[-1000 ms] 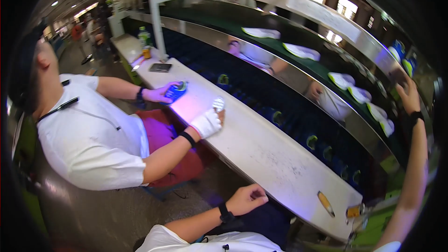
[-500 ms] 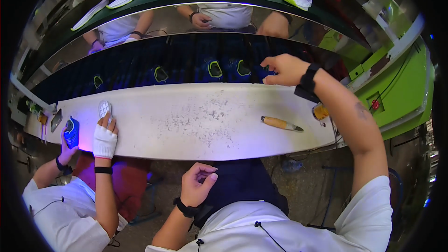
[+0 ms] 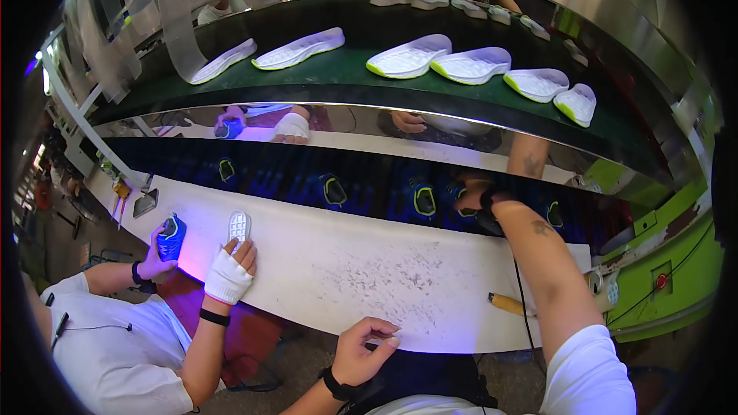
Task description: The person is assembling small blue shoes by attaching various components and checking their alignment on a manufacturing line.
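My right hand [image 3: 477,189] reaches into the dark trough beyond the table and lies against a blue shoe with a lime collar [image 3: 466,201]. Its fingers are in shadow, so I cannot see whether they grip. Close to the table's front edge, my left hand [image 3: 364,352] hovers palm inward with fingers loosely bent; a gap shows between them and the thumb, and nothing is in it. More blue shoes stand in the trough, among them one [image 3: 423,201] just left of my right hand and another [image 3: 554,214] to its right.
On the white table [image 3: 430,284] lies a wooden-handled tool [image 3: 507,304], partly behind a black cord. At left a co-worker's gloved hand [image 3: 229,275] touches a white sole [image 3: 239,226]; their other hand holds a blue shoe [image 3: 171,238]. White soles [image 3: 470,66] line the green belt above.
My right hand has gone from above the trough's edge down into it, onto a shoe. The view has tilted up and shifted, showing more of the upper belt. My left hand stays loosely bent.
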Demonstrator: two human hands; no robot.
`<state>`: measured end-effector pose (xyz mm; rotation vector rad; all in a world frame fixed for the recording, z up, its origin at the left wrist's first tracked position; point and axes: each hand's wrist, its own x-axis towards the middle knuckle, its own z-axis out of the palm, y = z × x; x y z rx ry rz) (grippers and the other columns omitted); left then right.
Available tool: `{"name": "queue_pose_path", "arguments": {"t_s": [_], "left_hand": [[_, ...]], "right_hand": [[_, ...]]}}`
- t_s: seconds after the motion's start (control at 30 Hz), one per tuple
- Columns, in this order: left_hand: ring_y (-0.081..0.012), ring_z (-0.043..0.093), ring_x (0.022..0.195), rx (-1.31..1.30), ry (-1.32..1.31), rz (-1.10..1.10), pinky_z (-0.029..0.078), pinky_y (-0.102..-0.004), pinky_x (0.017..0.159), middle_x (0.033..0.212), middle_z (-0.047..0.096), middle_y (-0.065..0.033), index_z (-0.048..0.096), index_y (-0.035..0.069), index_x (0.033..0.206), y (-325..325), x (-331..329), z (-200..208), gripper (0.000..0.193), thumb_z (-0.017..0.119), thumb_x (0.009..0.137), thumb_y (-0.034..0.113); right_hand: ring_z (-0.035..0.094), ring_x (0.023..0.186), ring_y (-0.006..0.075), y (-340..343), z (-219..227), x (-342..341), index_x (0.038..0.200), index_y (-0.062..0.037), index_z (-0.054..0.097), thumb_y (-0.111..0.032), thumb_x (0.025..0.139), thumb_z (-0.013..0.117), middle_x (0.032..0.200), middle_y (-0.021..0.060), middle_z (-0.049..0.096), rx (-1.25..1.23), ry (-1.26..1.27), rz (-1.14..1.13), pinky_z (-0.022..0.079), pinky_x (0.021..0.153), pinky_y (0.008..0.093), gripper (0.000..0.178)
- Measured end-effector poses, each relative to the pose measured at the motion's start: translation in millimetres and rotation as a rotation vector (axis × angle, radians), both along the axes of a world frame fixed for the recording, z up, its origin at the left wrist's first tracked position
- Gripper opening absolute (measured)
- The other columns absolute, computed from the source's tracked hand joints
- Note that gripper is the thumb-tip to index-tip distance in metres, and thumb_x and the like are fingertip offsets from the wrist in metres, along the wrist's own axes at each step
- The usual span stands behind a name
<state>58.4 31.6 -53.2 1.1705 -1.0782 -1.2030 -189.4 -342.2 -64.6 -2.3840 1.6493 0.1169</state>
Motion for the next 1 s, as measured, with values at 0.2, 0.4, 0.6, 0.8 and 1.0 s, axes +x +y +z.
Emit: {"name": "queue_pose_path", "arguments": {"t_s": [0.2,0.4,0.6,0.8,1.0], "left_hand": [[-0.0350,0.063,0.114,-0.327,-0.515,0.078,0.049,-0.0440,0.100,0.124,0.063,-0.0227,0.061,0.001,0.123,-22,4,30,0.050,0.082,0.081,0.017],[-0.0465,0.051,0.125,-0.405,-0.907,-0.256,0.042,-0.0509,0.107,0.148,0.041,-0.0285,0.047,0.017,0.147,-15,-11,18,0.080,0.079,0.075,0.018],[-0.0413,0.054,0.121,-0.515,-0.972,-0.237,0.047,-0.0481,0.101,0.146,0.043,-0.0270,0.054,0.018,0.139,-1,-51,-34,0.052,0.055,0.088,0.009],[-0.0384,0.055,0.114,-0.524,-0.973,-0.196,0.049,-0.0456,0.097,0.149,0.039,-0.0261,0.053,0.016,0.140,37,-76,-45,0.049,0.053,0.091,0.011],[-0.0366,0.057,0.114,-0.510,-1.110,-0.258,0.047,-0.0431,0.098,0.153,0.037,-0.0257,0.052,0.022,0.142,40,-56,-38,0.049,0.051,0.093,0.013]], "right_hand": [[0.068,0.107,0.0330,67,114,8,0.135,-0.0063,0.059,-0.030,0.071,0.084,0.117,0.0193,0.070,0.271,-0.217,0.436,0.054,0.094,0.0390,0.073],[0.069,0.081,0.0182,143,261,86,0.119,-0.0037,0.068,-0.016,0.076,0.080,0.090,0.0103,0.072,0.012,-0.468,0.636,0.056,0.075,0.0319,0.047],[0.069,0.093,0.0330,38,318,102,0.112,0.0066,0.068,-0.028,0.077,0.075,0.099,0.0219,0.072,-0.433,-0.250,0.291,0.054,0.084,0.0396,0.050],[0.071,0.085,0.0370,11,293,102,0.084,-0.0002,0.076,-0.024,0.075,0.074,0.086,0.0224,0.072,-0.475,-0.001,0.186,0.056,0.079,0.0426,0.025],[0.055,0.076,0.0337,43,311,61,0.096,0.0007,0.056,-0.013,0.092,0.058,0.082,0.0175,0.057,-0.799,-0.407,0.393,0.046,0.070,0.0420,0.014]]}}
